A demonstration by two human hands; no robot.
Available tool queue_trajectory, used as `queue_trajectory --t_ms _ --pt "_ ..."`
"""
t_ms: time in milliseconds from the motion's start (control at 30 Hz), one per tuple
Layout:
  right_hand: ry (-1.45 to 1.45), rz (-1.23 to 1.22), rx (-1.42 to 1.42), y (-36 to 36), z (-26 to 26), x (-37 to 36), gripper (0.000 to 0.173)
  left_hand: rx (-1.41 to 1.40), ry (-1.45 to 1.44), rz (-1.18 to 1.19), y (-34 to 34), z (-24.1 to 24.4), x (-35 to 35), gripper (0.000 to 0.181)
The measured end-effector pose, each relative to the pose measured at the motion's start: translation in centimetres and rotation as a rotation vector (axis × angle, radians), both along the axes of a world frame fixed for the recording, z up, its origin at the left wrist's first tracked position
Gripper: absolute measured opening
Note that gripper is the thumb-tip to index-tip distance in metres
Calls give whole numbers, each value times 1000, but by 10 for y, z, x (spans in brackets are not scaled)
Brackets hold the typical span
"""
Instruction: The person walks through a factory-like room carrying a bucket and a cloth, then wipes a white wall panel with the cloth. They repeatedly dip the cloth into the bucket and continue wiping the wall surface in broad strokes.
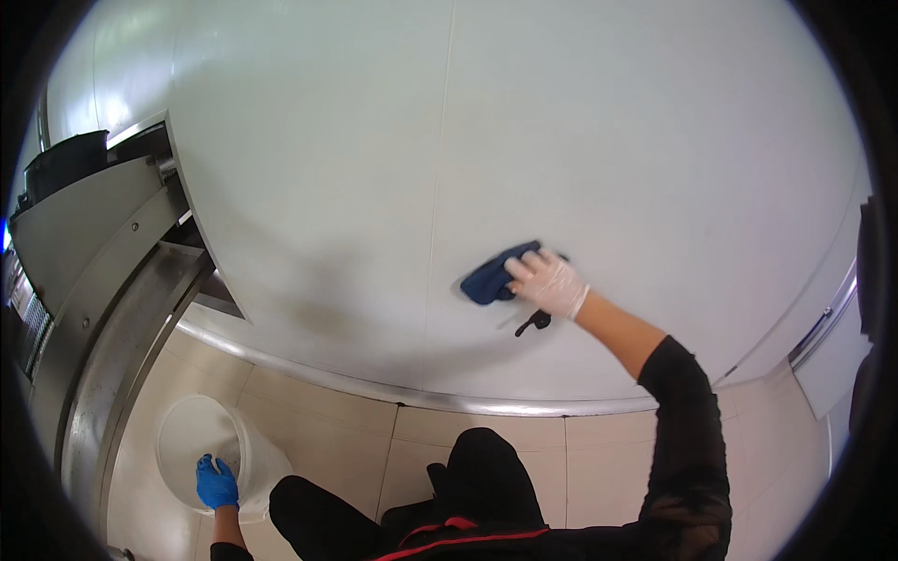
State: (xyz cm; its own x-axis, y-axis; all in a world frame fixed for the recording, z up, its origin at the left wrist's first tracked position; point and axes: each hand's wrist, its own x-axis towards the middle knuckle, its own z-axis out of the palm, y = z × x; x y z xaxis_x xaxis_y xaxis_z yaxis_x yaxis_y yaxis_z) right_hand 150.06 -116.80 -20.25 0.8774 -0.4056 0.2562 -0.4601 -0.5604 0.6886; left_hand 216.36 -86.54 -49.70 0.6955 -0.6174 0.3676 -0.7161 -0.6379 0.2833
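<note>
My right hand (pixel 551 284), in a clear disposable glove, presses a folded dark blue cloth (pixel 491 277) against a smooth white wall panel (pixel 561 161). Just below the wrist sits a small black object (pixel 539 321); whether it hangs from the hand or is fixed to the panel is unclear. At lower left, my left hand (pixel 217 482) wears a blue glove and hovers over the mouth of a white plastic bucket (pixel 263 466). Its fingers are somewhat apart, and nothing shows in them. Whether it touches the bucket's wall cannot be made out.
A rounded metallic skirting strip (pixel 421 395) runs along the wall's foot above beige floor tiles (pixel 337 435). Metal machinery (pixel 126 308) juts from a wall opening on the left. My bent knees (pixel 484 463) are close to the wall. At far right is a panel with a metal bar (pixel 817 329).
</note>
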Motion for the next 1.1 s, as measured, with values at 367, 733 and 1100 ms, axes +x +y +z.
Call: queue_trajectory --t_ms 367,733,1100 --pt "-919 -212 -863 -36 93 -3 35 23 -70 -20 3 -3 -1 32" --pt "-37 84 25 -21 -70 54 15 -28 -106 -45 0 -9 3 30" --pt "-935 -664 -732 26 94 -201 38 -15 -107 -37 6 -4 5 32"
